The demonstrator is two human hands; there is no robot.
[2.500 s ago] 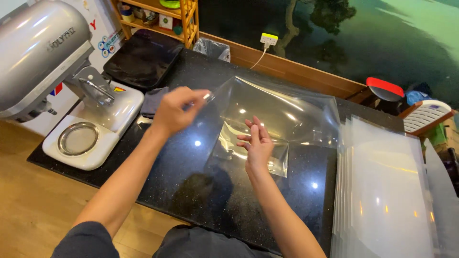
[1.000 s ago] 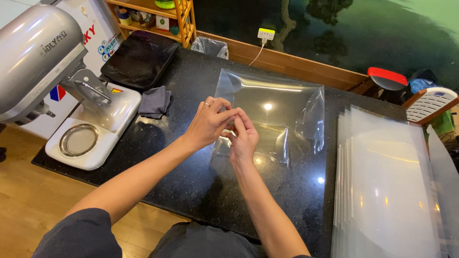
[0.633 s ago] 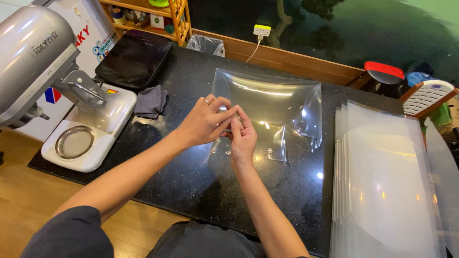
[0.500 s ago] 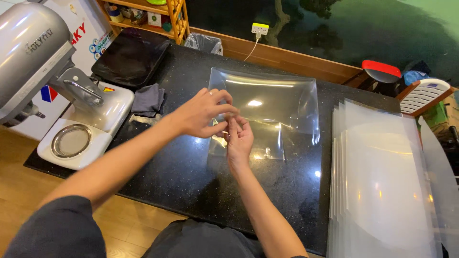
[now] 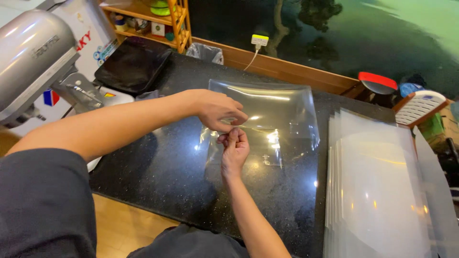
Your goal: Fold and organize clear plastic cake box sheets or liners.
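Observation:
A clear plastic sheet (image 5: 282,107) lies partly folded on the black speckled countertop (image 5: 167,167), its far part curving up. My left hand (image 5: 217,110) reaches across from the left and pinches the sheet's near fold with fingertips. My right hand (image 5: 234,148) comes up from below, fingers bunched, pinching the same fold right under the left hand. The two hands almost touch. A smaller folded flap of the sheet (image 5: 258,148) rests flat beside my right hand.
A thick stack of clear plastic sheets (image 5: 377,191) fills the counter's right side. A silver stand mixer (image 5: 33,62) stands at the left, a black tray (image 5: 131,64) behind it. A wooden rack (image 5: 158,19) and a charger plug (image 5: 259,40) sit at the back.
The camera has moved left and closer. My hands came together on the sheet's near fold and stay pinched there; the sheet now lies flatter, with its far edge raised.

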